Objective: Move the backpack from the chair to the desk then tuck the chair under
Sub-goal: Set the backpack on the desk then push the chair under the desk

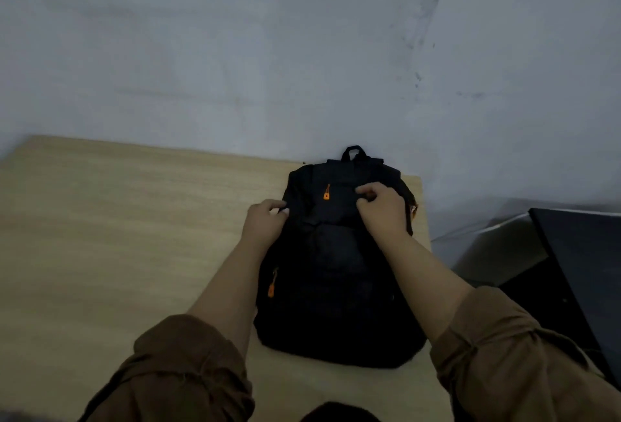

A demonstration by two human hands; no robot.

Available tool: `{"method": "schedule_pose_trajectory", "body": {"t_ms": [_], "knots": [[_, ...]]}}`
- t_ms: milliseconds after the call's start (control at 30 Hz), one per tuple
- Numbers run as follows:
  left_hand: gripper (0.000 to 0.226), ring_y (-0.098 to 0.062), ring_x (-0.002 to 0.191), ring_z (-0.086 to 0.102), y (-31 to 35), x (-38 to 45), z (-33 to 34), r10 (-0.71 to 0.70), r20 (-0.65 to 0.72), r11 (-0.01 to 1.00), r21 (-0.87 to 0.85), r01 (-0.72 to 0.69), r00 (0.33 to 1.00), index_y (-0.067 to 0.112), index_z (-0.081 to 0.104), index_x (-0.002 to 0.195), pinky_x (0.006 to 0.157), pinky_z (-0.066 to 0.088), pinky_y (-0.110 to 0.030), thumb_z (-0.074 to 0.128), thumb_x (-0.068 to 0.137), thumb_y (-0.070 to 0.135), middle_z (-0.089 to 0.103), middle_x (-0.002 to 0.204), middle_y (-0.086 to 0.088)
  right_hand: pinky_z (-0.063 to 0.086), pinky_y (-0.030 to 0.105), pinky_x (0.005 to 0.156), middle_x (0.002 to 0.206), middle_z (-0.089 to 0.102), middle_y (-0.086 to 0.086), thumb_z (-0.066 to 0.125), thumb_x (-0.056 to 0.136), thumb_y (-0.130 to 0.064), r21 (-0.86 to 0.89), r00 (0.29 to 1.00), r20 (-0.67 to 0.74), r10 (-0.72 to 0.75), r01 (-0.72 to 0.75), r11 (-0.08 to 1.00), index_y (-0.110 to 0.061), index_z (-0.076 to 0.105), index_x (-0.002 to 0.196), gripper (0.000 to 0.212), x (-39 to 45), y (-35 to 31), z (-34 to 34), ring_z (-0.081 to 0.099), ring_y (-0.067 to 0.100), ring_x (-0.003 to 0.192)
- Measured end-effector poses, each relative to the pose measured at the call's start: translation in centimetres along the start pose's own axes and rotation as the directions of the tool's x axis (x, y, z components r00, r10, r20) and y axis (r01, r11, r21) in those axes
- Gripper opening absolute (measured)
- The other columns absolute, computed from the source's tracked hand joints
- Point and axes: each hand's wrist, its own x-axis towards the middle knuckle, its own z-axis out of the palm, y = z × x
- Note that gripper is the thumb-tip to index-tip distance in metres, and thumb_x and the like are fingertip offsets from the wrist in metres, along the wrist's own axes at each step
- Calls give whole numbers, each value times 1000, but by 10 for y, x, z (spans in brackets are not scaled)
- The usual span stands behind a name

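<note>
A black backpack [339,280] with orange zipper pulls lies flat on the light wooden desk [117,236], near the desk's right end, its top handle toward the wall. My left hand [263,221] pinches the fabric at the bag's upper left edge. My right hand [383,208] grips the fabric at its upper right. Both forearms reach over the desk, with brown sleeves rolled up. The chair is out of view, apart from a dark rounded shape [339,413] at the bottom edge that I cannot identify.
A grey wall [302,52] stands right behind the desk. To the right of the desk, a dark flat panel [584,270] leans low beside a grey metallic surface [497,250]. The desk surface stretches bare to the left of the bag.
</note>
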Motion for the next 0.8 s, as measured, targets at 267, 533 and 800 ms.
{"method": "schedule_pose_trajectory", "body": {"t_ms": [267, 533, 800], "knots": [[20, -19, 96, 64, -46, -143, -35, -28, -165, 969, -245, -14, 986, 14, 71, 103, 89, 51, -33, 55, 92, 17, 67, 98, -3, 54, 33, 73, 90, 68, -6, 51, 88, -11, 69, 950, 216, -226, 216, 974, -27, 71, 88, 26, -129, -20, 15, 65, 22, 91], [22, -9, 74, 65, -130, -268, -109, -157, -308, 926, -377, 32, 938, 11, 68, 105, 66, 46, -25, 48, 96, 12, 69, 100, -4, 51, 49, 90, 79, 69, -10, 52, 80, -16, 90, 840, 445, -312, 305, 948, -37, 62, 64, 28, -259, -52, 76, 64, 20, 84], [26, -7, 69, 60, -226, -413, -208, -356, -507, 861, -504, 65, 785, 2, 64, 112, 63, 42, -22, 43, 98, 7, 65, 101, -8, 51, 43, 91, 94, 75, -3, 53, 78, -17, 153, 619, 649, -442, 463, 873, -32, 68, 76, 22, -419, -97, 151, 66, 24, 97]]}}
